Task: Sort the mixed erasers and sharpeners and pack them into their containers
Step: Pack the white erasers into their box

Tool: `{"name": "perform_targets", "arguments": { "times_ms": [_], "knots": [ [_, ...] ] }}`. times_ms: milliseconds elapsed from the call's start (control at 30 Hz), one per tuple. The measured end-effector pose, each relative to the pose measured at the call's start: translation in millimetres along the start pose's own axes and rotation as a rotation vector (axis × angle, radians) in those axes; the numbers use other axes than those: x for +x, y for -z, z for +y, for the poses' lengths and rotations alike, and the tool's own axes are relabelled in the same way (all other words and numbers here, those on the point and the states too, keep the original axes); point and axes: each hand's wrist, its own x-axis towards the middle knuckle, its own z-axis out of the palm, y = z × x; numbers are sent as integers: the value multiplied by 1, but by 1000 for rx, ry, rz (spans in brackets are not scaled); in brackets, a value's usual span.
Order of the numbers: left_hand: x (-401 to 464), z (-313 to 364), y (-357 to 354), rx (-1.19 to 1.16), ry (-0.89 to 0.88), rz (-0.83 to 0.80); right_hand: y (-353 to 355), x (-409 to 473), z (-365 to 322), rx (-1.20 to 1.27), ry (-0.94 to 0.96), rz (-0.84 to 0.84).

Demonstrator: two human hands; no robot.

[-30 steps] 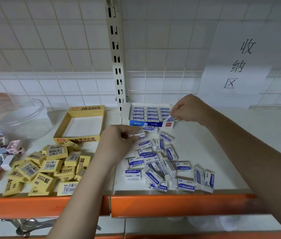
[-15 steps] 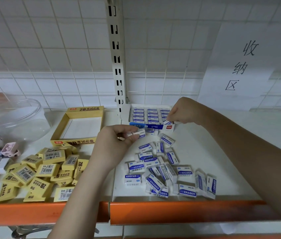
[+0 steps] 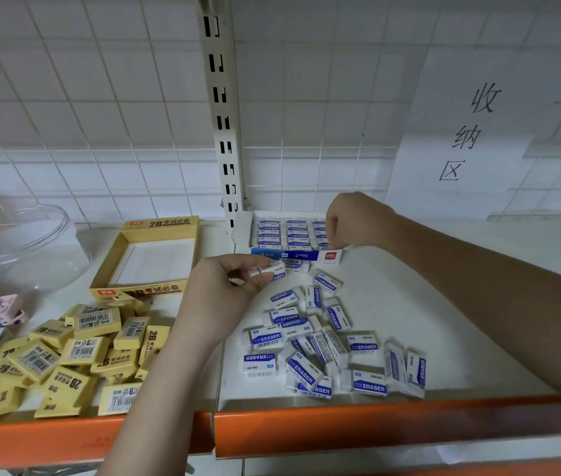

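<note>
Head camera looks down on two bare hands over a white shelf (image 3: 444, 304) with an orange front edge. The right hand (image 3: 351, 219) is curled at the near right corner of the white-and-blue eraser box (image 3: 293, 254), its fingertips down in the last row; whether they pinch an eraser there is hidden by the knuckles, so I cannot tell. The left hand (image 3: 224, 290) is just in front of that box, thumb and fingers pinching one white eraser (image 3: 270, 269) by its short ends, held above the shelf. Inside the box, white erasers stand packed in neat rows. Below the left hand's fingertips, loose white erasers with blue sleeves (image 3: 320, 345) lie scattered toward the shelf's front edge, some flat, some on edge. To the left sits an open yellow box (image 3: 159, 228), with a heap of yellow erasers (image 3: 76, 359) in front of it. Farther left, a clear plastic jar (image 3: 24, 245) lies beside pastel sharpeners (image 3: 2, 309) at the edge of view.
</note>
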Motion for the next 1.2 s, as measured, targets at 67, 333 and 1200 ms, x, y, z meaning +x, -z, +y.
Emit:
{"name": "perform_targets", "arguments": {
  "times_ms": [67,333,1200],
  "knots": [
    [1,0,-1,2,-8,1,-2,-1,-1,-18,30,15],
    [8,5,0,-5,-35,-9,0,0,3,31,-24,-18],
    [89,45,-51,333,-71,-326,-51,-163,22,631,-149,194]
  ]
}}
